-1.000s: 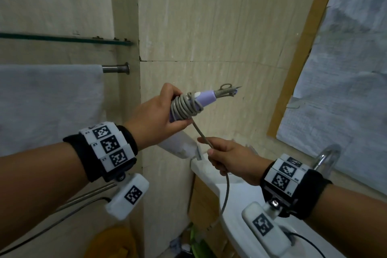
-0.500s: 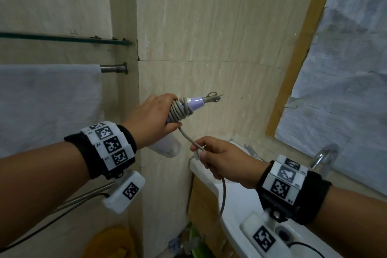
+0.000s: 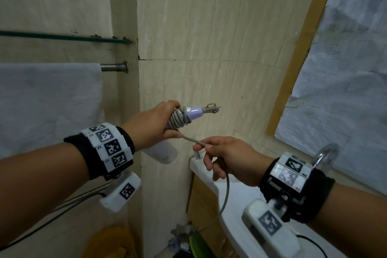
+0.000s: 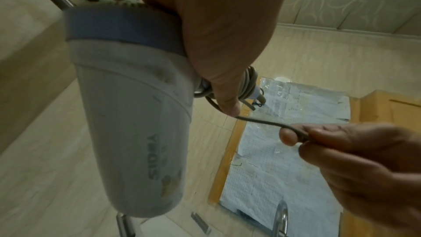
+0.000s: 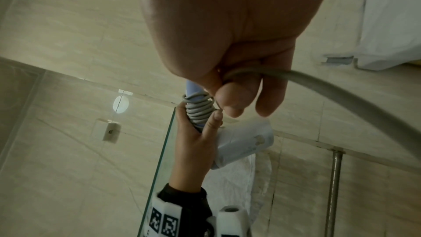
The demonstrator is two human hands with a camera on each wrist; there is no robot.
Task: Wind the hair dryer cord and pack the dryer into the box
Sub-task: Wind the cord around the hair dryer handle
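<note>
Grey cord (image 3: pixel 179 119) is seen coiled round the handle of the hair dryer (image 4: pixel 136 132), which is gripped by the left hand (image 3: pixel 152 125) in open air before a tiled wall (image 3: pixel 209 37), above the basin's edge (image 3: pixel 209 176). The loose cord is pinched by the right hand (image 3: pixel 232 159), just beside the left.

White towel (image 3: pixel 48 98) on metal rail (image 3: pixel 114 67), glass shelf (image 3: pixel 62 37) above, white sink (image 3: pixel 236 195), chrome tap (image 3: pixel 325 153)

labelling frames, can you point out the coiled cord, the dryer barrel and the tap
grey coiled cord (image 3: pixel 179 120): head view, on the loops wound round the lilac handle.
white dryer barrel (image 4: pixel 134 132): left wrist view, mid-body.
chrome tap (image 3: pixel 325 153): head view, on its curved spout.
</note>
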